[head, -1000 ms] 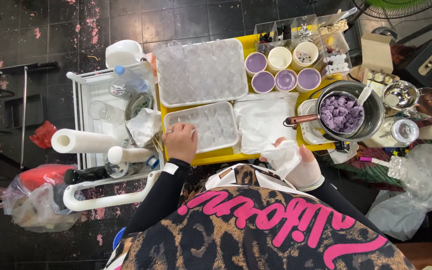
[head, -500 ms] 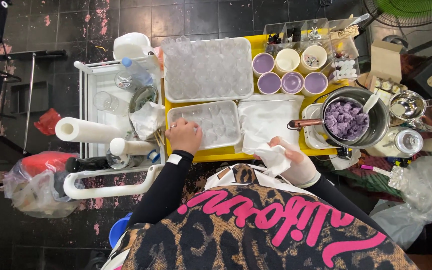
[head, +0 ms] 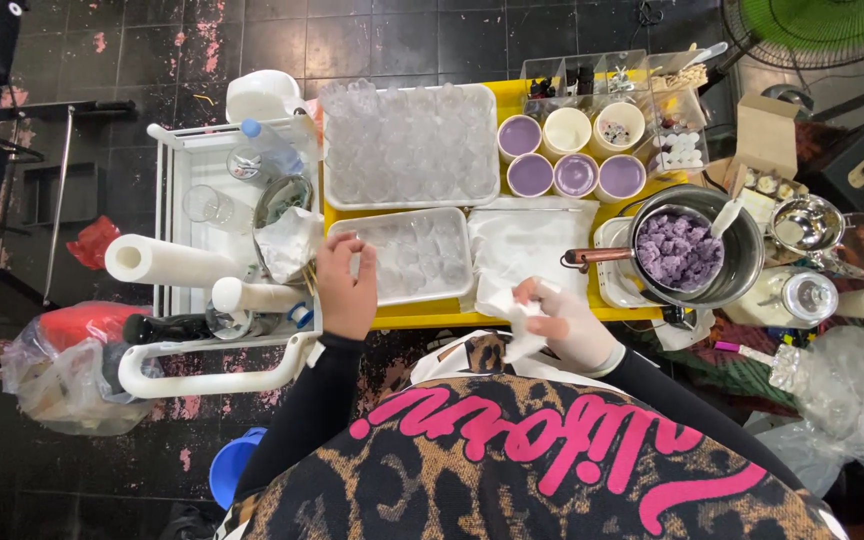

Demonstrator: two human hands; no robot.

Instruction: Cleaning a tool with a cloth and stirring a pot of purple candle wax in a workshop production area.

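Note:
My left hand [head: 346,282] is bare and rests on the left end of a small clear plastic tray [head: 422,255] of empty cups on the yellow table [head: 512,100]. My right hand [head: 570,322] wears a pale glove and is closed on a crumpled white tissue [head: 508,312] at the table's near edge. A white cloth [head: 527,240] lies between the tray and a metal pot [head: 742,262] holding purple lumps [head: 678,252]. A larger clear tray [head: 410,142] of cups sits farther back.
Several cups of purple and cream filling [head: 572,152] stand at the back. A white side cart [head: 212,200] on the left carries a paper towel roll [head: 162,260], a bottle and jars. Metal bowls [head: 802,222], a green fan [head: 822,28] and plastic bags [head: 62,370] surround the table.
My left hand has stayed on the small tray's left end. My right hand with the tissue has moved slightly along the table's near edge.

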